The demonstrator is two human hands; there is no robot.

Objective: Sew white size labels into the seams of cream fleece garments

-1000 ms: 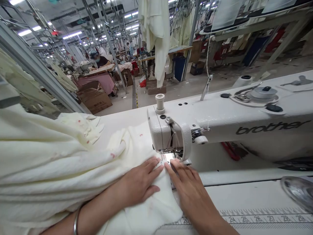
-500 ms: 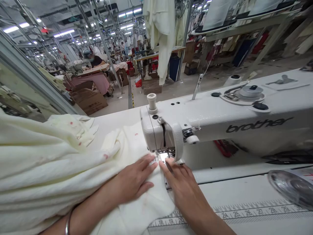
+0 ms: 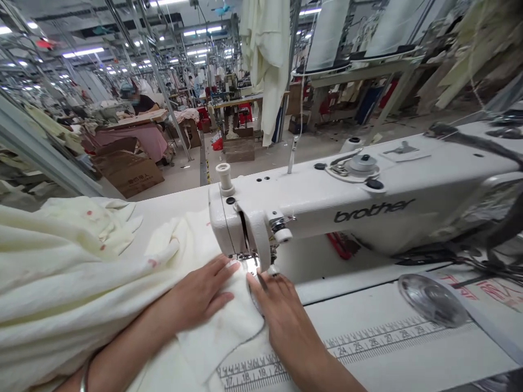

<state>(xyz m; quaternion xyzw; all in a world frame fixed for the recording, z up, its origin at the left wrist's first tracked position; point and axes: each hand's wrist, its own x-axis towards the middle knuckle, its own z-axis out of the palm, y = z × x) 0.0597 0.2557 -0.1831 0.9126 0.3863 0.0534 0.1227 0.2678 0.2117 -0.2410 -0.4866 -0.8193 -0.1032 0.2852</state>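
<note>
My left hand (image 3: 200, 294) lies palm down on cream fabric (image 3: 163, 267), fingers stretched toward the needle area. The fabric passes under the presser foot (image 3: 252, 265) of a white Brother sewing machine (image 3: 261, 204), whose lamp lights that spot. My right hand (image 3: 281, 310) rests at the fabric's right edge, close to the foot. Its index finger points forward and the other fingers are curled. A dark narrow piece (image 3: 262, 281) shows between those fingers; what it belongs to is hidden. Reddish spots mark the bunched fabric on the left.
A printed ruler (image 3: 351, 348) runs along the table's front. A clear round dish (image 3: 433, 299) sits at the right. Under the machine arm lies a red object (image 3: 339, 245). Beyond are thread cones (image 3: 327, 38), hanging cream garments (image 3: 269, 71), a cardboard box (image 3: 126, 171) and a seated person (image 3: 141, 100).
The head view has swung to the right, so the machine and both hands appear further left. Both hands keep nearly the same place on the fabric by the foot.
</note>
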